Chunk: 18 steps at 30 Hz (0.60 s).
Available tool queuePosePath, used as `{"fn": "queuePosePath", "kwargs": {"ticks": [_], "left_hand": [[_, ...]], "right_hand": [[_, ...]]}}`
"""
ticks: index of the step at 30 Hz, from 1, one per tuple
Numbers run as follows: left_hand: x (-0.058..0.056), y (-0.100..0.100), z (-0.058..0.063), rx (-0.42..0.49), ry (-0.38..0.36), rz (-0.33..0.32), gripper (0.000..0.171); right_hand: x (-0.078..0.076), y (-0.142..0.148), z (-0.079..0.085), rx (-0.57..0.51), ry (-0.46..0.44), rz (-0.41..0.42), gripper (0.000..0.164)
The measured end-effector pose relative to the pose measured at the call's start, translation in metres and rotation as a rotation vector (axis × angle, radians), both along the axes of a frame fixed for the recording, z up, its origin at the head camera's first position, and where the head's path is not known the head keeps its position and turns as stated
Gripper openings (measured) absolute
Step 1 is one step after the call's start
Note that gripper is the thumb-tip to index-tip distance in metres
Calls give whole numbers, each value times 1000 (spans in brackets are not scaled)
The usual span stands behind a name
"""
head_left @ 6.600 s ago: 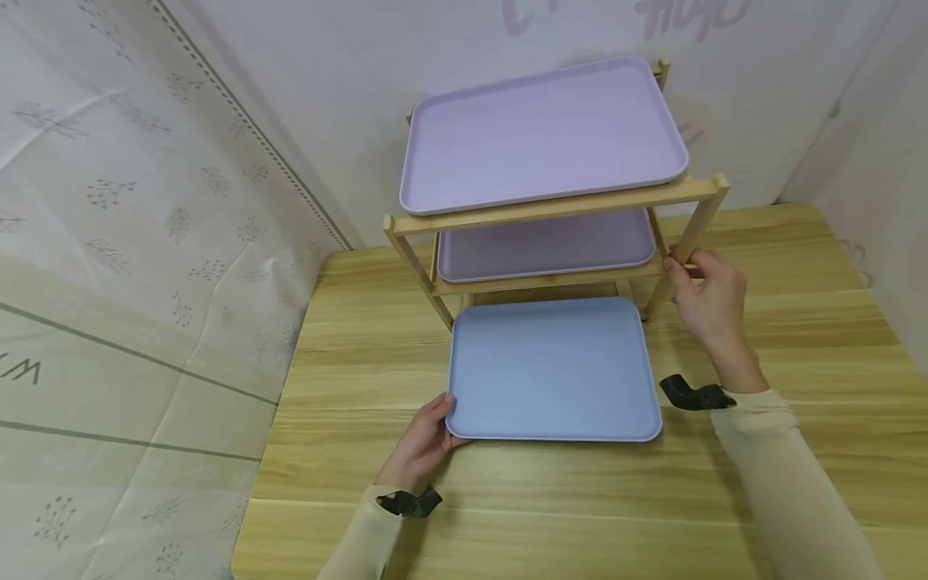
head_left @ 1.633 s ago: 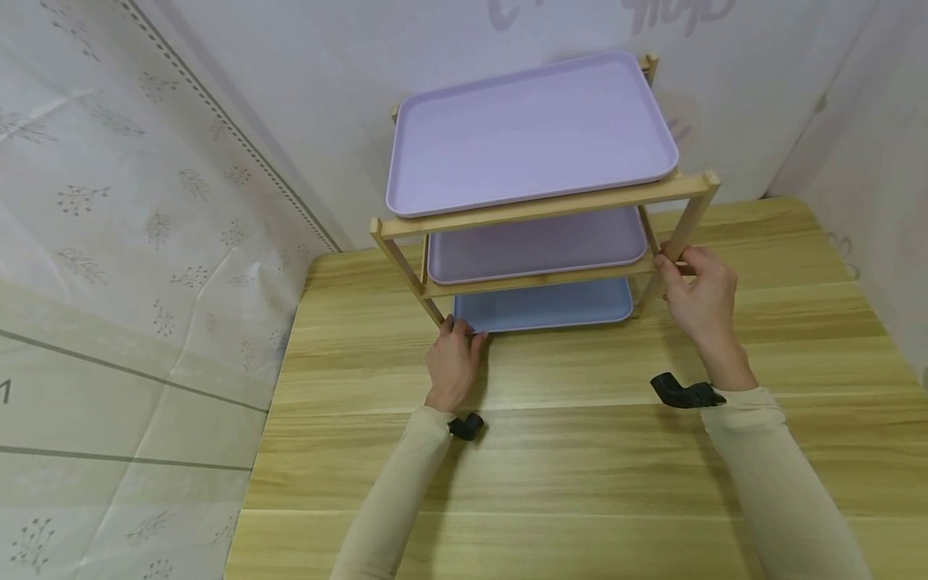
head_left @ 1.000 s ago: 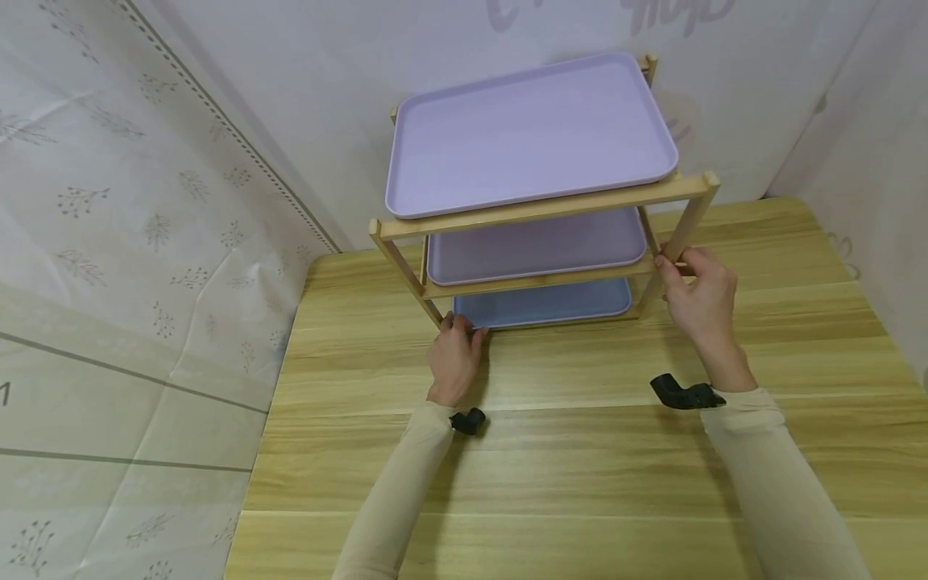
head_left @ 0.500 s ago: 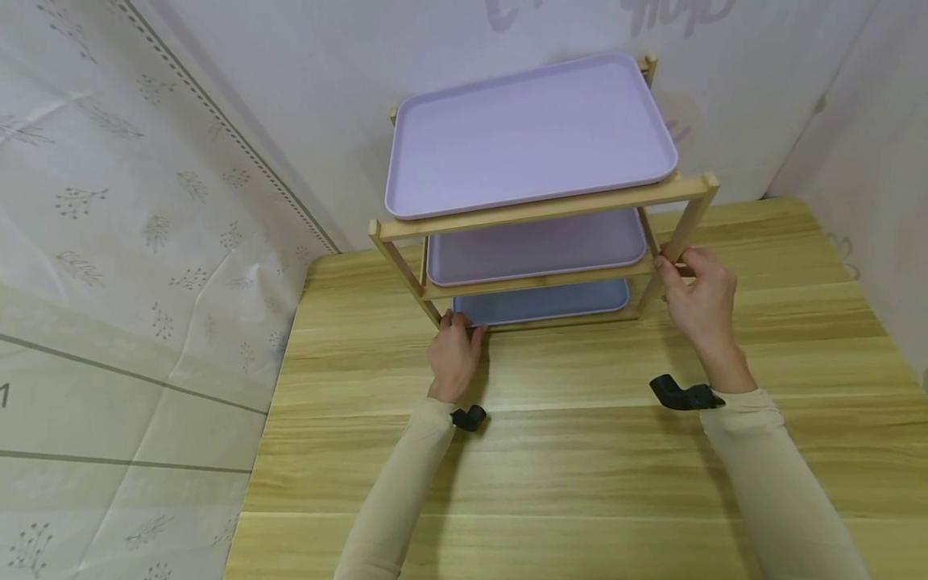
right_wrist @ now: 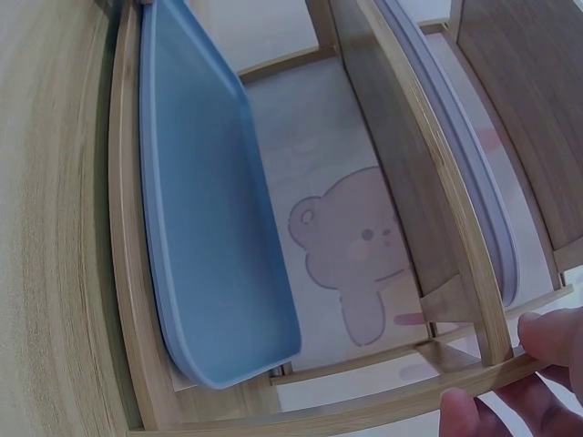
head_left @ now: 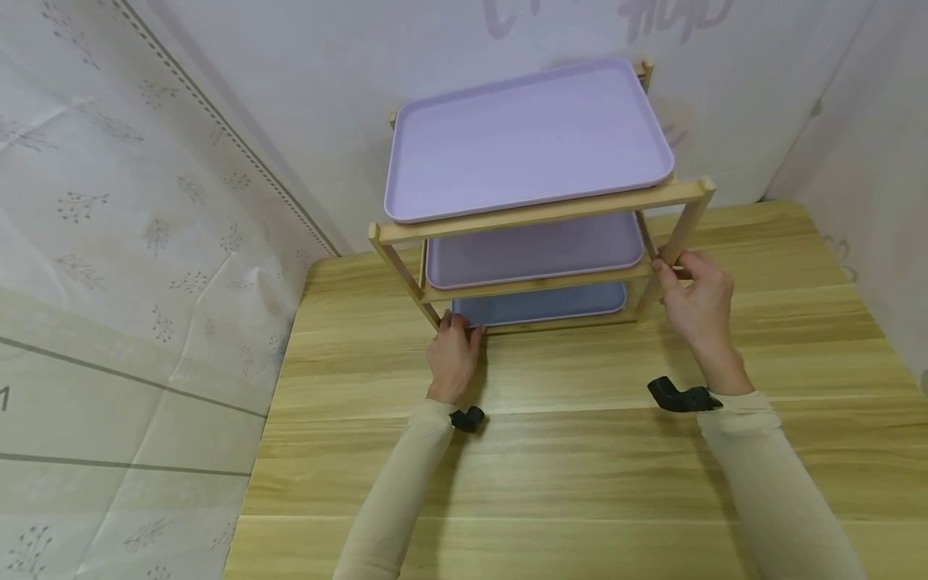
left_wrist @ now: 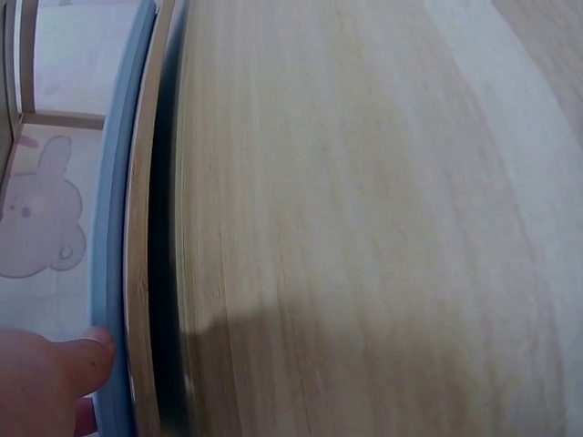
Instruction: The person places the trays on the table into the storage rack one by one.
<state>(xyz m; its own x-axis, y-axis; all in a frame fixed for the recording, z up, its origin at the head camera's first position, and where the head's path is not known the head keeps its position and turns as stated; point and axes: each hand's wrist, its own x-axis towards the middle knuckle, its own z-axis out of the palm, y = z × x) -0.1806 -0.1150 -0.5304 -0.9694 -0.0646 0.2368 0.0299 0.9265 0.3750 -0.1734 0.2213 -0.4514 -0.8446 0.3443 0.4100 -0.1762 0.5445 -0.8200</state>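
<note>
A three-tier wooden rack stands on the table, a lilac tray on its top shelf and another lilac tray on the middle one. The blue tray lies on the bottom shelf, its rear part hidden from above. My left hand is at the blue tray's front left corner; the left wrist view has the thumb against its rim, most fingers hidden. With thumb and fingers, my right hand grips the rack's right front post, close to the middle shelf.
The wood-grain table extends in front of the rack and to both sides. Behind it is a pale printed wall covering, with a patterned sheet hanging at the left. Each wrist carries a black mount.
From in front of the rack, the blue tray has slid back onto the bottom shelf. My left hand moved forward with it, from its left side to its front corner. My right hand stayed on the post.
</note>
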Motion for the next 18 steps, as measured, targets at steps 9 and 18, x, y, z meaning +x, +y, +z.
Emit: {"fn": "queuePosePath", "kwargs": {"ticks": [9,18], "left_hand": [[1,2,0,-9,22,-2,34],[0,1,-2,-11,-5,5,35]], "right_hand": [[1,0,2,-15,30,12,16],[3,-1,2,-31,5,18,15]]}}
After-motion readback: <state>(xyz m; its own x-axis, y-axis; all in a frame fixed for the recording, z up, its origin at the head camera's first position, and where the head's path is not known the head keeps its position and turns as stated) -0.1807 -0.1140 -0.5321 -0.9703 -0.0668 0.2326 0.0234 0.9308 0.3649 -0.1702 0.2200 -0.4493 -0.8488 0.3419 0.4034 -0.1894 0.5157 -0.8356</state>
